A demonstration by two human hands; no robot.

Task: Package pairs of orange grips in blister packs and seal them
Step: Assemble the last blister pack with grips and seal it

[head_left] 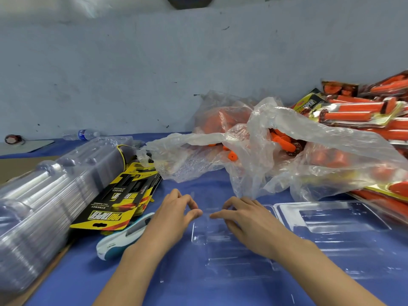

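Our left hand curls its thumb and forefinger together at the far edge of the clear, open plastic blister pack, pinching it. Our right hand lies just beside it on the same edge with its fingers bent and the forefinger stretched toward the left. We cannot tell whether it grips the plastic or only rests on it.

The blister pack lies flat and empty on the blue-covered worktop, and its second half is spread to the right. A white and teal hand tool lies by our left wrist, touching a fanned heap of yellow and black printed cards. Left of these lies a long stack of clear blister shells.

Beyond our hands, the loose orange grips sit inside a crumpled clear plastic bag. Sealed packs of orange grips are piled at the right. A small water bottle lies at the foot of the pale grey-blue wall, which is scuffed and speckled.
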